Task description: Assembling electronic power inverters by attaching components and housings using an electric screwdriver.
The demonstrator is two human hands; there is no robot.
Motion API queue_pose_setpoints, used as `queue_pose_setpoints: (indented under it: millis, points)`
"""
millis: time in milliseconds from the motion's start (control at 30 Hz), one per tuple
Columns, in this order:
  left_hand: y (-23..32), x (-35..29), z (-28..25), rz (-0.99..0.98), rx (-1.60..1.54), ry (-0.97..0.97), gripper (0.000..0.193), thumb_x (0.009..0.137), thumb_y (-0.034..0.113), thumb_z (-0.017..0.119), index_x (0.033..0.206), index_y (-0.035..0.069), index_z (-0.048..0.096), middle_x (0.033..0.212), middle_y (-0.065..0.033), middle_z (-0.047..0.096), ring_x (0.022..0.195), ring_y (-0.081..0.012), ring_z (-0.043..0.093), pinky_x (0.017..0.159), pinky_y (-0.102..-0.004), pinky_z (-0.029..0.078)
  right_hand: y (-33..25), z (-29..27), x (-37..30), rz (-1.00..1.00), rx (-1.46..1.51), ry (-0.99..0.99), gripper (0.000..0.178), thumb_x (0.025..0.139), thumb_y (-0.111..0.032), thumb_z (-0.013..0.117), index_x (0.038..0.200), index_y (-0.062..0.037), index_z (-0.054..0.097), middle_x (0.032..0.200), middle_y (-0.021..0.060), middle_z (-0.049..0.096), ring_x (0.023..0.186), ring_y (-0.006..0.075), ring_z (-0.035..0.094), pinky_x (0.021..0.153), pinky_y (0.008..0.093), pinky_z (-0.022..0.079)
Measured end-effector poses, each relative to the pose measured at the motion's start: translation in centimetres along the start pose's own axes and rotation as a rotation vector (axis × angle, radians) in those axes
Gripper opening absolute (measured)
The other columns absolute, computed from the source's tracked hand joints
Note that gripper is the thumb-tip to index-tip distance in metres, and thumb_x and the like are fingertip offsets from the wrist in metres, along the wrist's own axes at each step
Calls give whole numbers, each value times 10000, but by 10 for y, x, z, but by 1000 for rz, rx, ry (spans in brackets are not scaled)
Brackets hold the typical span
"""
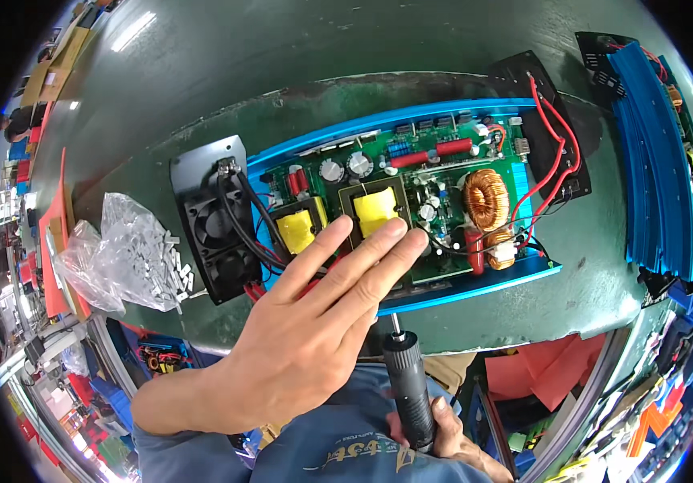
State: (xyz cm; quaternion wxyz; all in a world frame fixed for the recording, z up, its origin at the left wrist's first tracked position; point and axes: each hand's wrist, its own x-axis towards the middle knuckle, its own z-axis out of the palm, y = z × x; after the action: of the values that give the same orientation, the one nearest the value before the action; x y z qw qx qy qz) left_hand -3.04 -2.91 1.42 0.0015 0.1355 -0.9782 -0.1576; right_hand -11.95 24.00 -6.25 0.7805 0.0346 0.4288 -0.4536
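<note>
My left hand lies over the front of an open power inverter, fingers stretched out, the tips near a yellow-wrapped transformer. Beneath the fingers, part of the green circuit board is hidden. The board sits in a blue metal housing, with a copper toroid coil at its right. In my right hand is a black electric screwdriver, gripped by its lower end. Its shaft points up at the housing's near edge; whether the tip touches a screw is hidden.
A black end plate with two fans stands at the inverter's left. Another black plate, wired in red, lies at the right. A plastic bag of small grey parts is at left. Blue housings are stacked on the far right.
</note>
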Motion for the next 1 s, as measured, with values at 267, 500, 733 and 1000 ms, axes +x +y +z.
queue_pose_setpoints:
  millis: [267, 500, 733, 1000]
  points:
    - [-31, 19, -24, 45, 2, 293, 266, 829, 108, 743, 1084, 61, 682, 1370, -158, 624, 1266, -364, 593, 1048, -499, 466, 0, -19, -8, -232, -335, 111, 904, 992, -761, 219, 1360, 17, 498, 768, 87, 622, 671, 152, 557, 640, 279, 433]
    - [-89, 86, -31, -26, 358, 140, 554, 1061, 376, 500, 674, 15, 660, 633, -175, 648, 632, -380, 673, 602, -469, 541, -6, -57, -34, -677, -410, 447, 856, 994, -735, 289, 1344, 22, 484, 795, 94, 603, 661, 159, 574, 603, 281, 436]
    - [-86, 97, -30, -106, 342, -60, 613, 1066, 346, 472, 598, -9, 651, 605, -221, 631, 611, -420, 660, 604, -485, 540, -83, -64, -72, -651, -791, 873, 563, 927, -262, 732, 1370, 9, 513, 1021, 120, 661, 962, 226, 604, 924, 377, 484]
    - [-50, 86, -29, -615, -635, -245, 706, 1056, 431, 448, 840, -208, 657, 752, -281, 716, 630, -310, 747, 551, -364, 630, -135, -63, -65, -1324, -1595, 1278, 352, 943, -76, 682, 1272, 3, 587, 1069, 202, 617, 970, 360, 615, 858, 432, 511]
